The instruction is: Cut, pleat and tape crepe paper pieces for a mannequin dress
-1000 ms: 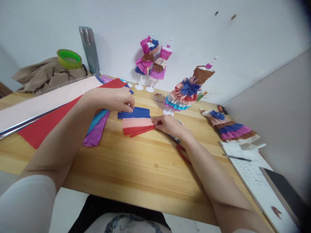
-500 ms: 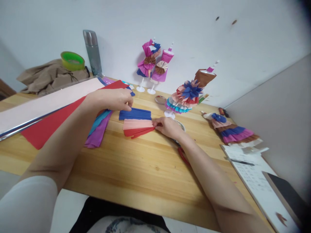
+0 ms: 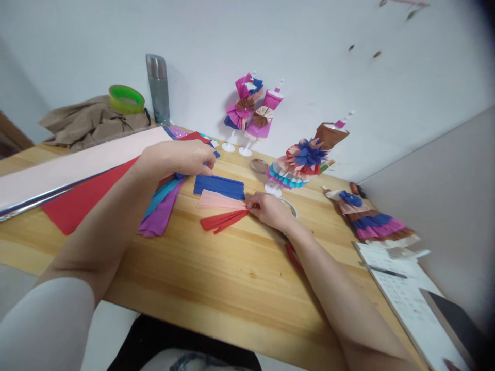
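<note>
My right hand [image 3: 268, 210] pinches the right ends of a pink pleated paper strip [image 3: 220, 200] and a red pleated paper strip [image 3: 224, 220]; their left ends fan apart over the wooden table. Just beyond lies a blue pleated paper strip [image 3: 219, 186], flat. Near its upper left corner is my left hand [image 3: 197, 157], with curled fingers; whether anything is in them is hidden. Under the left forearm are a red paper sheet [image 3: 88, 193] and purple paper [image 3: 162, 214] with a turquoise sheet. Red-handled scissors [image 3: 292, 255] lie partly behind the right forearm.
Three paper-dressed stands, including a ruffled one [image 3: 290, 167], line the back. A paper dress [image 3: 373, 221] lies at right, above a notebook [image 3: 394, 288] with a pen. A grey flask [image 3: 158, 90], green tape roll [image 3: 127, 99] and brown cloth [image 3: 93, 123] are back left.
The pink and red strips have spread apart from each other at their left ends. My right hand keeps its pinch. The whole view has shifted slightly.
</note>
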The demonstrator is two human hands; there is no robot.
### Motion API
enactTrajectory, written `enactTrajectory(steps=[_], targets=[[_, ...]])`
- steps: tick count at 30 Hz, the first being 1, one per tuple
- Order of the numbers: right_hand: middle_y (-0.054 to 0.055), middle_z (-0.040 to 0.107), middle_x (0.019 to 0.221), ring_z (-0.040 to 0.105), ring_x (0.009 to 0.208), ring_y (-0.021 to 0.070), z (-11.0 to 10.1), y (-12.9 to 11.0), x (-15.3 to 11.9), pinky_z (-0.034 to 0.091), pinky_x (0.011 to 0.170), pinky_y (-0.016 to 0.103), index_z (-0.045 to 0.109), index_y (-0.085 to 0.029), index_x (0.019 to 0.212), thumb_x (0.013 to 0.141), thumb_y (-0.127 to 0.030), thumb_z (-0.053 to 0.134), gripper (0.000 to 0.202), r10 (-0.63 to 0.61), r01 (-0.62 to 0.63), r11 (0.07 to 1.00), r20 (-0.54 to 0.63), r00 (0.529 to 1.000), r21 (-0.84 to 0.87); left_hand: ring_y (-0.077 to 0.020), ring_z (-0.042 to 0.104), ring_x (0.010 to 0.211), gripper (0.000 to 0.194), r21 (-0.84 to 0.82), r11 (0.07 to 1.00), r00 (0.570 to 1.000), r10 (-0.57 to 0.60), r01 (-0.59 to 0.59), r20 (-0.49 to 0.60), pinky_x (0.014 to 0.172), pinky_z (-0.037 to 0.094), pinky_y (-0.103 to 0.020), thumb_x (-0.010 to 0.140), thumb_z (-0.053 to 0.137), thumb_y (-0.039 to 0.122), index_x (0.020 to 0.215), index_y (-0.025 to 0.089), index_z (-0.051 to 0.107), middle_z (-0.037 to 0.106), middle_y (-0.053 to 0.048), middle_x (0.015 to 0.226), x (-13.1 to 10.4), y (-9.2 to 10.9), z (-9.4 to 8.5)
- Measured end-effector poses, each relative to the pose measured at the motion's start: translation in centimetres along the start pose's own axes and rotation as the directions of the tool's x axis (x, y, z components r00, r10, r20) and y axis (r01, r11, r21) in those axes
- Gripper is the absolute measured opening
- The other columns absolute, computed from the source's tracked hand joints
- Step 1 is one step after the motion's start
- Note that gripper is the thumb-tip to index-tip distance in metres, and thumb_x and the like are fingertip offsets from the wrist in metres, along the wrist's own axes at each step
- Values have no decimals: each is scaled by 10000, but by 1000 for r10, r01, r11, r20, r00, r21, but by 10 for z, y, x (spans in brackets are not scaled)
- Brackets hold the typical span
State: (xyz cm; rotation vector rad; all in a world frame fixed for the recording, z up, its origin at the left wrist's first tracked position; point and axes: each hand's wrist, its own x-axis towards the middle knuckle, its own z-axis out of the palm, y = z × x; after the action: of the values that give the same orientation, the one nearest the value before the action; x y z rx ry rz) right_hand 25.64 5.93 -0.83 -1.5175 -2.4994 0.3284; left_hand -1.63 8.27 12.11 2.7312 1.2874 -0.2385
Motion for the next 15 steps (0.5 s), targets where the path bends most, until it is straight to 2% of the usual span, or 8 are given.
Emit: enactTrajectory(steps=[6,9,12,15], targets=[[23,701,790,605,698,142,-3,-8,0,408,659,228,667,-187,762,725,-57,563,170,-30,31,998,-25,999,63,-169,612,923,313,-1,999,998,50,-50,-43,804,419,-243,868,476,280,1080,198,691,706,-30,1026,-1,-7,4],[11,697,776,608,697,141,-1,-13,0,406,656,227,650,-195,802,728,-49,545,195,-69,70,994,-28,997,78,-179,616,927,297,-44,996,996,73,-75,-54,820,425,-253,865,501,291,1069,199,697,717,-33,1020,9,-9,13],[14,703,798,620,696,145,5,-15,1,417,653,232,652,-202,904,738,-43,535,258,-65,66,994,-12,998,86,-195,624,964,289,-84,989,991,113,-118,-66,844,429,-260,861,507,270,1062,183,697,715,-56,1065,34,-9,36],[30,721,849,645,732,159,10,-15,3,454,697,249,634,-205,1062,754,-37,549,361,4,0,993,-35,999,116,-197,579,1128,375,-163,972,965,131,-170,-227,922,410,-260,908,440,230,1235,140,599,643,-108,1263,64,-8,70]])
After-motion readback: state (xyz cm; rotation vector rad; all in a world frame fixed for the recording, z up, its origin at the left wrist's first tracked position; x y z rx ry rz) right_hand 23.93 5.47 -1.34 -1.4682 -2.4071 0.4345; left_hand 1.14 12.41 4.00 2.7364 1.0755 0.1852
